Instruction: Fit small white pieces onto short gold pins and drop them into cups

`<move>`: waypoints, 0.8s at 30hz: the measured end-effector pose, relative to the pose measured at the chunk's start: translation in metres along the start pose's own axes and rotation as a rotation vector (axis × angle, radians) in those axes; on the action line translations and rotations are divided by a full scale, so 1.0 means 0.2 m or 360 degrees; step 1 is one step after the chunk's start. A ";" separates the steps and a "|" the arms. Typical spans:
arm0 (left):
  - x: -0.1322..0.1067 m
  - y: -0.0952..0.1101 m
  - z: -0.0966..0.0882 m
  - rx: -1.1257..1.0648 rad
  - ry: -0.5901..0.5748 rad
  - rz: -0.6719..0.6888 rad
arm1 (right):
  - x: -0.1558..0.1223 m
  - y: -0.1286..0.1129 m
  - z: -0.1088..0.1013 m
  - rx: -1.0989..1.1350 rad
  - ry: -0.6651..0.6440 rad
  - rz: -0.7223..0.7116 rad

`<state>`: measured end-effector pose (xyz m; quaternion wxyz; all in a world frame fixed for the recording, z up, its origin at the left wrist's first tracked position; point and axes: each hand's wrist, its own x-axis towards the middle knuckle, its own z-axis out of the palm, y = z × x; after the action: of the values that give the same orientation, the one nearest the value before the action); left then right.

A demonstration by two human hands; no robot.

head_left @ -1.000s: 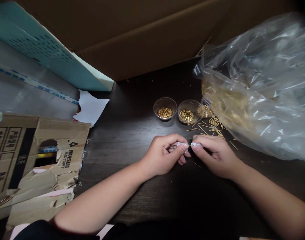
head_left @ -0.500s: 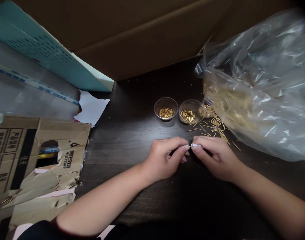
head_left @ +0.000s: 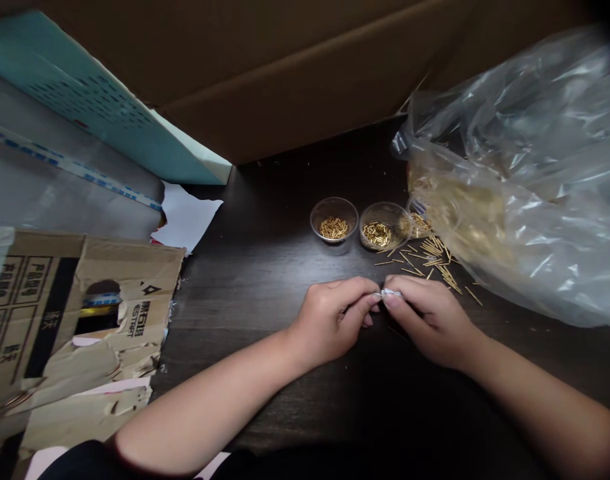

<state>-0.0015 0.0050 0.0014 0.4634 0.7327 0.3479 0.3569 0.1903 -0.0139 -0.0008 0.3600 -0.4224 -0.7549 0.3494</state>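
My left hand (head_left: 335, 319) is closed in a pinch, with a thin metal pin (head_left: 378, 294) at its fingertips. Thumb and forefinger of my right hand (head_left: 431, 319) press on a small whitish piece (head_left: 391, 293), whose kind I cannot make out. The two hands meet fingertip to fingertip above the dark table, and the pin's end points into the whitish piece. Just beyond them stand a clear plastic cup (head_left: 334, 213) of short brass pins and a second clear cup (head_left: 385, 217) of brass pieces. Long brass pins (head_left: 435, 248) lie loose beside the right hand.
A large clear plastic bag (head_left: 545, 180) covers the right side, partly over a third cup (head_left: 419, 223). Cardboard (head_left: 285, 80) walls the back. At left are a torn carton (head_left: 99, 313), a teal box (head_left: 109, 107) and white paper (head_left: 185, 217) on the dark table (head_left: 255, 267).
The fingertips have drawn slightly closer, and less of the pin shows between them. The whole view has shifted a little; the cups and loose pins stay where they were.
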 end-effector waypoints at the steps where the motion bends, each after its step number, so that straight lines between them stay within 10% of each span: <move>1: 0.00 0.00 0.00 -0.0012 -0.0008 -0.0008 | 0.00 0.00 0.00 0.0017 0.0005 0.0001; 24: -0.01 -0.01 0.01 -0.0412 0.0018 -0.0232 | 0.00 0.03 -0.02 0.0217 -0.0014 0.0122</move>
<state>-0.0012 0.0033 -0.0022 0.5767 0.6376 0.3539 0.3683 0.1954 -0.0113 -0.0034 0.3710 -0.4241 -0.7141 0.4155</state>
